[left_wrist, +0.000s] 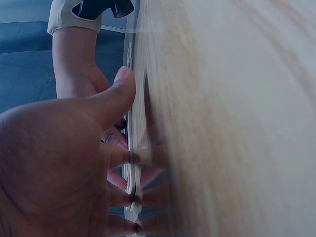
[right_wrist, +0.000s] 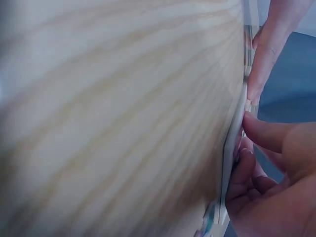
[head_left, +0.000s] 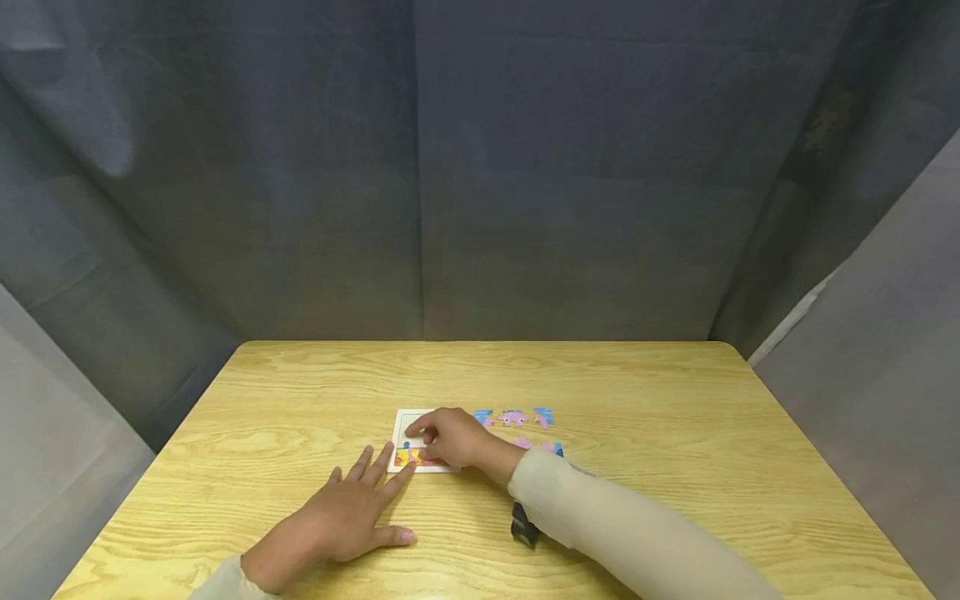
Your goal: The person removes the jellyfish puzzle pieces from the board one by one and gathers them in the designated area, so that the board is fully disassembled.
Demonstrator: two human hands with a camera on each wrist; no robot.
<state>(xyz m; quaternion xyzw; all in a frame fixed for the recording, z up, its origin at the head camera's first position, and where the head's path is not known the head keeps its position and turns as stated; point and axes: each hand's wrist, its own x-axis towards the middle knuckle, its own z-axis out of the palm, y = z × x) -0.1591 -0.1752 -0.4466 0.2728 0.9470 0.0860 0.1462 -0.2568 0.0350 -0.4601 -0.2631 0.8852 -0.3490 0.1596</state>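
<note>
A white puzzle tray [head_left: 401, 423] lies flat on the table, with yellow, orange and pink jigsaw pieces [head_left: 403, 457] along its near edge. Over the tray is my right hand [head_left: 453, 437], its thumb low on the near row and its index fingertip apart from the thumb. The right wrist view shows that thumb [right_wrist: 266, 136] against the tray and the other fingers curled; whether a piece is between them is hidden. My left hand [head_left: 348, 512] lies spread, fingertips at the tray's near left corner. In the left wrist view, its thumb [left_wrist: 116, 96] stands out straight.
Right of the tray lie loose pieces: a pink one with eyes [head_left: 513, 418], a blue and pink one [head_left: 543, 417] and several others, some partly behind the right arm. A black strap [head_left: 523, 527] is at the right forearm. Dark curtains [head_left: 562, 183] hang behind the wooden table [head_left: 637, 392].
</note>
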